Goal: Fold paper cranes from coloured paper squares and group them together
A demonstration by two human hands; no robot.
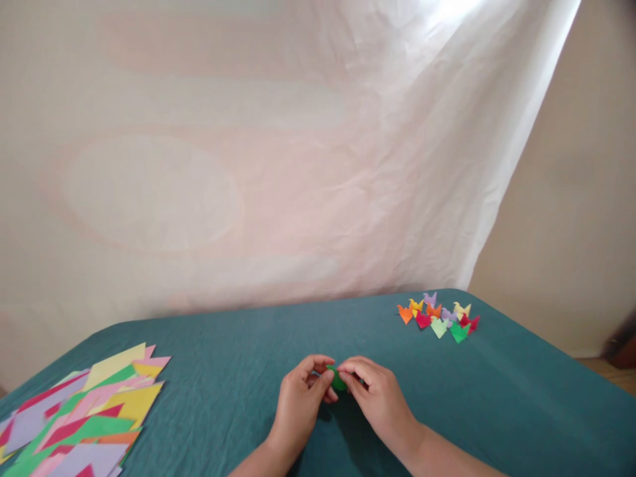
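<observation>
Between my two hands, at the front middle of the table, is a small piece of folded green paper (338, 379). My left hand (304, 396) pinches its left side between thumb and fingers. On the right side, the thumb and fingertips of my right hand (373, 389) are closed on the same paper. Fingers cover most of it, so its exact shape is hidden. Both hands are held just above the dark green cloth.
A dark green cloth (223, 371) covers the table. Loose coloured paper sheets (84, 424) lie spread at the left. At the back right sit several small folded paper birds (440, 326) in mixed colours. A pale hanging sheet (298, 165) stands behind the table.
</observation>
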